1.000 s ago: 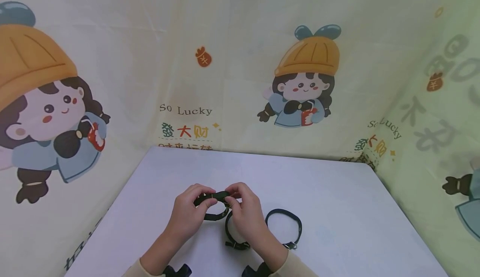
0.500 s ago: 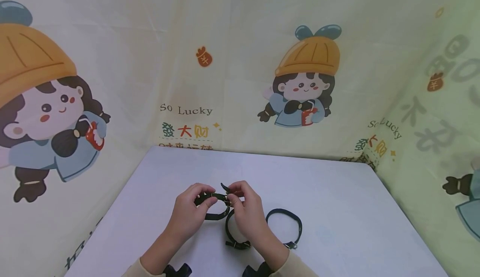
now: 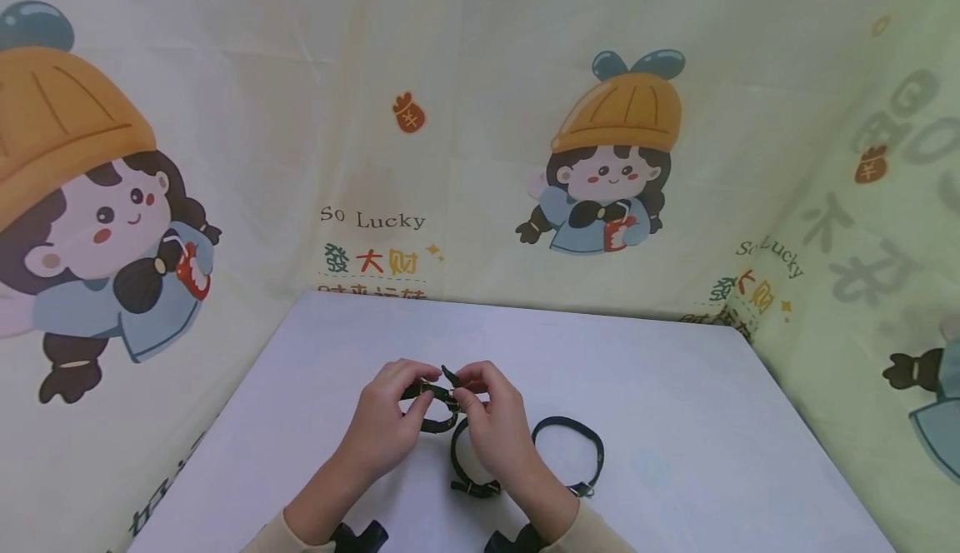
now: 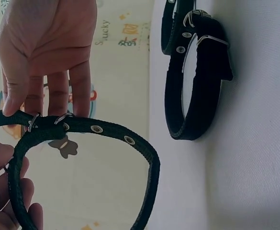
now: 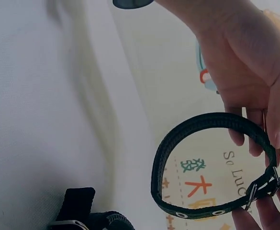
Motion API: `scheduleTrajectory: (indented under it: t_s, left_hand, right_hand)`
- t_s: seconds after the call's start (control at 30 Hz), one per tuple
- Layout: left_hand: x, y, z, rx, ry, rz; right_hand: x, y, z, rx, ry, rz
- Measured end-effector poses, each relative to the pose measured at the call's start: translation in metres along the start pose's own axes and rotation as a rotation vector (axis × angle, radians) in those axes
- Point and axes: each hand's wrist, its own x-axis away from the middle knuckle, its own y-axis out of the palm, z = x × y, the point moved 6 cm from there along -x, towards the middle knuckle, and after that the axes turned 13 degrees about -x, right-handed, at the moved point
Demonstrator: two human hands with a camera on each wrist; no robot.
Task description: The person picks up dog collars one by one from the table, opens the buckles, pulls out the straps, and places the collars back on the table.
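Note:
A dark green collar (image 3: 437,425) with metal eyelets and a buckle is held up in both hands above the white table, its loop hanging. My left hand (image 3: 388,420) pinches the strap on the left side, thumb in front. On the other side my right hand (image 3: 491,420) pinches it at the buckle (image 4: 34,122). The strap's loose tip (image 3: 450,376) points up between the two hands. In the left wrist view the right thumb presses the strap by the buckle. The eyelets (image 5: 218,212) run along the loop beside the buckle.
Two more dark collars lie on the white table (image 3: 675,403): one collar (image 3: 459,457) partly behind the right hand, another collar (image 3: 602,453) further right. Black wrist mounts (image 3: 362,538) show at the bottom edge. A curtain (image 3: 480,120) with cartoon prints surrounds the table.
The strap's tip, lying along the strap a second ago, now sticks up beside the right fingers. My left hand has shifted slightly right along the collar. The collars on the table stay put.

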Motion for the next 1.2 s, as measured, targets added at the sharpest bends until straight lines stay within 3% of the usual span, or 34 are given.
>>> scheduleTrajectory:
  t_s: [0.23,0.47,0.6,0.83,1.07,1.2]
  left_hand:
    - [0.0022,0.0037,0.0035,-0.050,0.076,0.038]
    - [0.0028,0.0034,0.0056,-0.069,0.105,0.092]
    - [0.0014,0.0034,0.0037,-0.062,0.084,0.077]
    - [-0.0003,0.0063,-0.0028,-0.021,0.015,0.017]
    - [-0.0015,0.0066,-0.0015,-0.013,0.007,-0.014]
    - [-0.0027,0.0079,-0.0012,-0.021,-0.029,-0.052]
  right_hand:
    - [0.0012,0.0009,0.0015,-0.009,0.010,0.004]
    - [0.0018,0.0016,0.0013,-0.020,0.004,0.002]
    - [-0.0003,0.0006,0.0030,-0.081,0.039,0.002]
    - [-0.0058,-0.0032,0.0048,-0.281,0.103,0.009]
    - [-0.0047,-0.0038,0.0039,-0.308,0.121,0.005]
    - [-0.0045,-0.0041,0.0043,-0.296,0.122,0.011]
